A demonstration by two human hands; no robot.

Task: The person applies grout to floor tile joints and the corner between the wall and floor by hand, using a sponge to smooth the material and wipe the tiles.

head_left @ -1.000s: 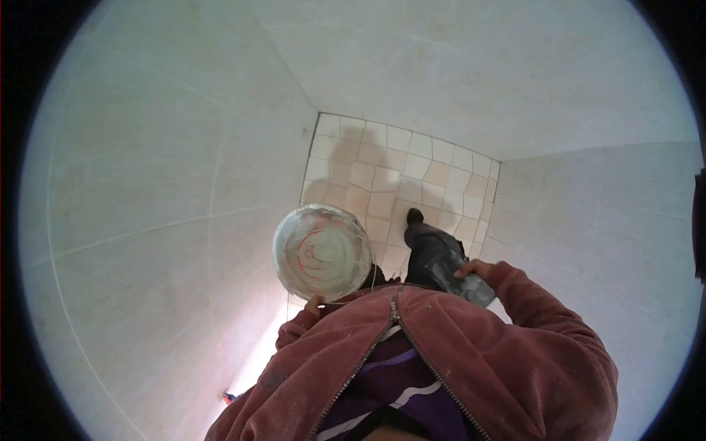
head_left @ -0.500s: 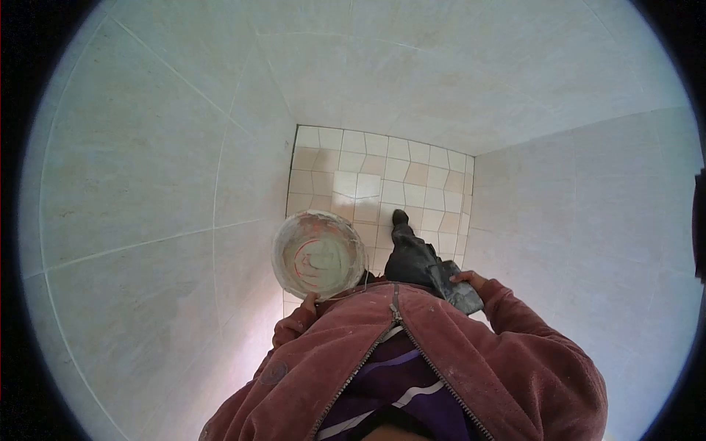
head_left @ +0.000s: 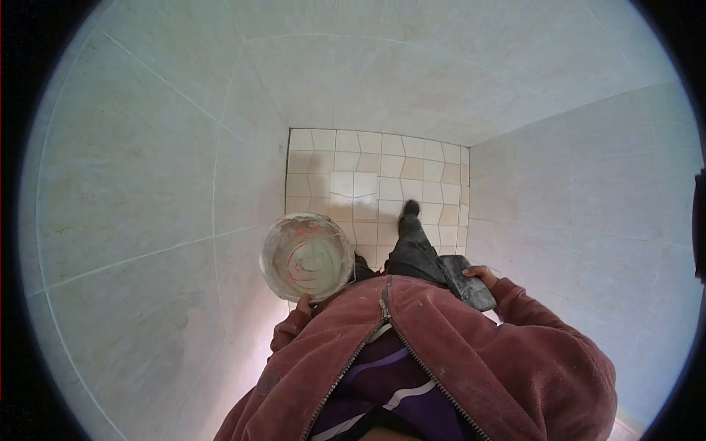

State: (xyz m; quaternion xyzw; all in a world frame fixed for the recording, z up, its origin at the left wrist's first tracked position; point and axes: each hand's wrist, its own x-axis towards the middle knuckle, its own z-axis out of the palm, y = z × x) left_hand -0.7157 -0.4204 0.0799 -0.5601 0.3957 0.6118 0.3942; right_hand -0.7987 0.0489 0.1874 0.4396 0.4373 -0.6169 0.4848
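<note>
At the near rim of a round, whitish-smeared bucket [head_left: 273,253], my left hand [head_left: 304,303] is closed, with only a few fingers showing. Inside the bucket lies pale grey-green paste [head_left: 322,263], and reddish curved marks show there. My right hand [head_left: 481,275] grips a dark, flat, rectangular float [head_left: 476,294] beside my right thigh. The float's face is smudged grey, and its handle cannot be made out.
Tall pale tiled walls [head_left: 125,176] with white joint lines rise on the left, ahead and right. Beige patterned tiles [head_left: 353,151] cover the floor. My dark shoe [head_left: 412,209] is on it, ahead of my body.
The bucket has shifted slightly left in view with my left hand. The float has turned and moved a little right, showing more of its flat side. My shoe has moved slightly right and forward.
</note>
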